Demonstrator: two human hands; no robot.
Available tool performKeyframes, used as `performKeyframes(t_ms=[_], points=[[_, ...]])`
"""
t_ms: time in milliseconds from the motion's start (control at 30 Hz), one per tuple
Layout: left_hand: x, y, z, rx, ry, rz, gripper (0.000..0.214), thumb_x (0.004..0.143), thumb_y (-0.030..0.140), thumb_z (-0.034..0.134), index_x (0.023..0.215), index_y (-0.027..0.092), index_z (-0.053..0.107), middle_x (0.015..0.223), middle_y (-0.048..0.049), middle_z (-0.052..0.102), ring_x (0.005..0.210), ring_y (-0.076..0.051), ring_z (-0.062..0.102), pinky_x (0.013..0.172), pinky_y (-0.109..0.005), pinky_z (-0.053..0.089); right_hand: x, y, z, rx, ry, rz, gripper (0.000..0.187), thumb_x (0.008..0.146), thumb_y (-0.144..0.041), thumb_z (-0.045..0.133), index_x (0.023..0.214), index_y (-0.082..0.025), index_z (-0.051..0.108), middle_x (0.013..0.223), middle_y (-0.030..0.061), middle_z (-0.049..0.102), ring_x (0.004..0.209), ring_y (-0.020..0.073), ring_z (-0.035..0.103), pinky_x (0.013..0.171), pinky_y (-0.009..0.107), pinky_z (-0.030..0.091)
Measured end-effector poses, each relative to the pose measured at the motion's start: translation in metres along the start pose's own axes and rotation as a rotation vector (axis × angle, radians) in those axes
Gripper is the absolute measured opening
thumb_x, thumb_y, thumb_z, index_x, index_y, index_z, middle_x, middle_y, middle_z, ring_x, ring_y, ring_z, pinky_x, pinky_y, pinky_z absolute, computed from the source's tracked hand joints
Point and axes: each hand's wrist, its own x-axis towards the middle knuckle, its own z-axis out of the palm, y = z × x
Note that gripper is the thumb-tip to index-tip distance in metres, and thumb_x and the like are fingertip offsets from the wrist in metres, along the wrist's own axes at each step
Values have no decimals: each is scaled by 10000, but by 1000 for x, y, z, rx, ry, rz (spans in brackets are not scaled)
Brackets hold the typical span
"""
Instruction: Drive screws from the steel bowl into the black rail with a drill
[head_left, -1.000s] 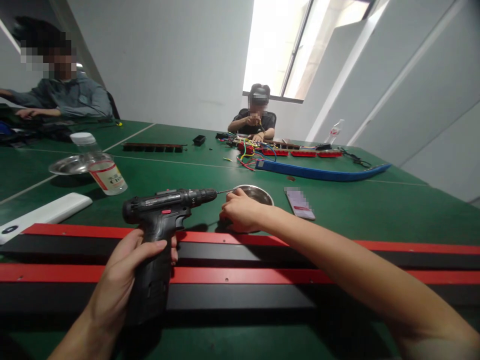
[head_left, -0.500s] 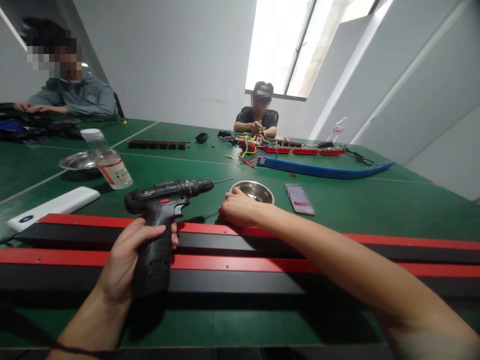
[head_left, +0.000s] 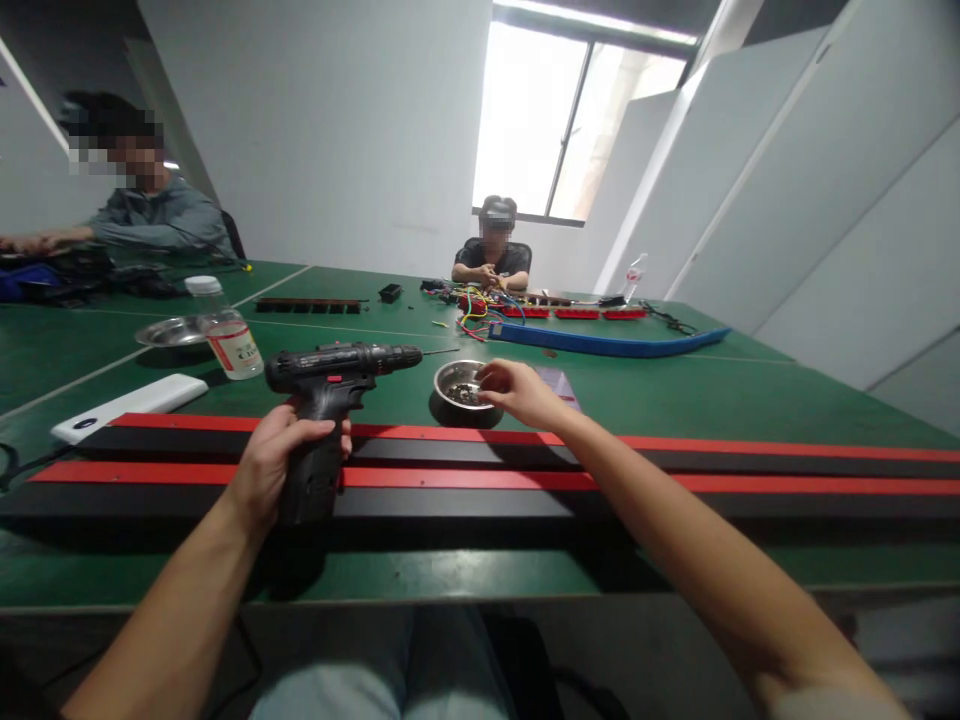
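Note:
My left hand (head_left: 271, 455) is wrapped round the grip of a black cordless drill (head_left: 319, 375). Its long thin bit points right, towards a steel bowl (head_left: 444, 405). Small dark pieces, apparently screws (head_left: 463, 391), lie in the bowl. My right hand (head_left: 525, 393) is at the bowl's right rim, with fingertips bent together over its inside; anything between them is too small to make out. Below both hands run two long black bars, a rear bar (head_left: 420, 455) and a front bar (head_left: 465, 502), with red top strips.
A phone (head_left: 564, 386) lies partly behind my right hand. A white power bank (head_left: 131, 407), bottle (head_left: 234, 345) and second steel bowl (head_left: 169, 332) stand left. Farther back are coloured wires (head_left: 472, 312) and a blue strip (head_left: 600, 340). Two people (head_left: 491, 260) sit across the table.
My right hand has gone from the bowl's near left side to its right rim, uncovering the screws. The left hand still grips the drill. The view has shifted, showing more of the near table edge.

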Motion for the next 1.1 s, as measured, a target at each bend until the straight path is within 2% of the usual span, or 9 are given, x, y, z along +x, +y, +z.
performKeyframes(t_ms=[133, 267, 333, 433, 667, 900, 1100], points=[[-5, -3, 18, -30, -13, -24, 231, 696, 194, 769, 891, 131, 661, 796, -87, 740, 615, -204, 701, 509, -291, 590, -45, 23, -16, 217, 191, 170, 276, 779, -332, 780, 963, -146, 693, 920, 92, 760, 827, 192, 708, 762, 297, 552], [-1, -11, 46, -84, -71, -67, 172, 667, 141, 740, 789, 136, 619, 763, -98, 730, 588, -190, 694, 495, -263, 577, -82, 36, -15, 365, 346, 246, 360, 746, -458, 788, 915, -162, 672, 816, 89, 756, 723, 204, 715, 637, 299, 563], [0, -15, 55, -89, -103, -92, 192, 655, 128, 737, 794, 133, 605, 760, -99, 728, 581, -184, 690, 498, -260, 576, -92, 38, -11, 405, 397, 248, 380, 734, -485, 790, 905, -170, 662, 793, 83, 753, 673, 199, 709, 595, 298, 564], [-2, -17, 57, -47, -160, -119, 243, 646, 141, 761, 839, 121, 615, 774, -104, 728, 595, -183, 691, 536, -271, 589, -96, 39, -6, 482, 454, 221, 371, 727, -484, 785, 887, -181, 641, 715, 50, 718, 656, 199, 702, 598, 316, 586], [-11, -16, 46, 23, -189, -141, 310, 595, 163, 795, 854, 115, 631, 747, -111, 720, 566, -199, 680, 531, -290, 580, -88, 46, -3, 463, 424, 188, 280, 774, -380, 732, 950, -179, 647, 643, 13, 679, 575, 160, 667, 558, 268, 547], [-7, -20, 44, 23, -230, -103, 304, 611, 190, 806, 857, 114, 644, 764, -110, 717, 576, -196, 675, 526, -283, 574, -89, 50, -5, 516, 341, 145, 370, 771, -436, 753, 1012, -168, 668, 674, 24, 698, 583, 148, 655, 537, 242, 504], [-8, -21, 41, 30, -257, -133, 337, 621, 220, 814, 894, 122, 642, 780, -94, 717, 603, -195, 676, 535, -281, 569, -87, 51, -5, 503, 353, 168, 375, 757, -460, 774, 973, -167, 681, 681, 37, 702, 619, 163, 672, 561, 252, 507]])
